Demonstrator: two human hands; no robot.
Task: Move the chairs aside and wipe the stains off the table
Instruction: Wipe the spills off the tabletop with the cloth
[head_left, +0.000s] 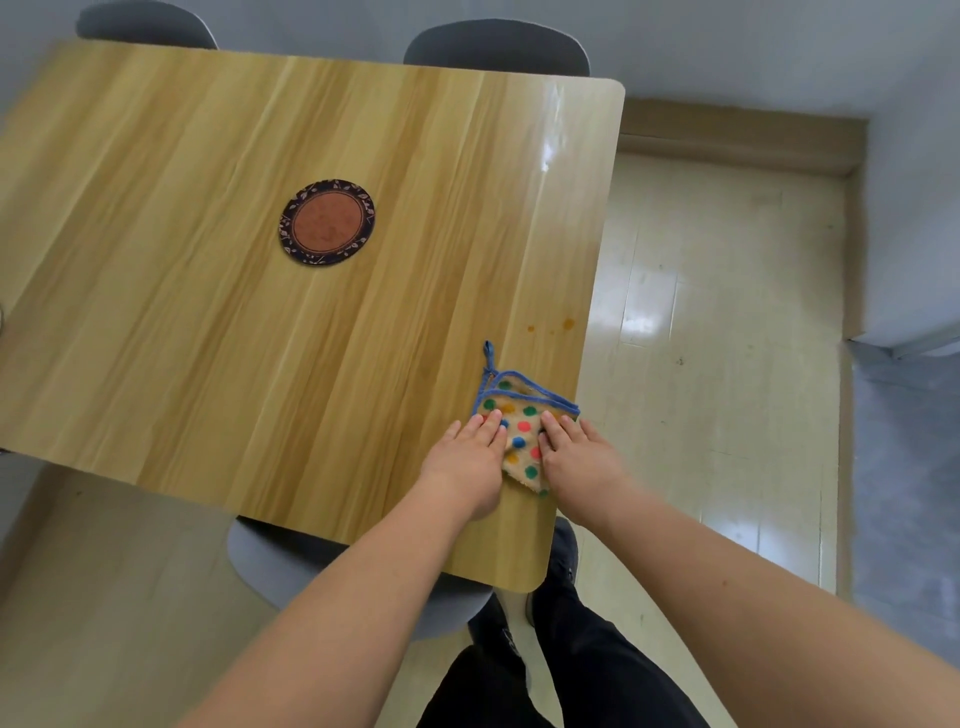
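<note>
Both hands, left hand and right hand, press flat on the folded polka-dot cloth on the wooden desk. Wiping is under way; next, push toward the orange stains at twelve o'clock.

2 orange stains beyond cloth

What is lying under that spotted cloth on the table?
Only the wooden table shows around the spotted cloth. The left hand and right hand press flat on it. Orange stains lie uncovered beyond it. Any stain beneath is hidden.
</note>
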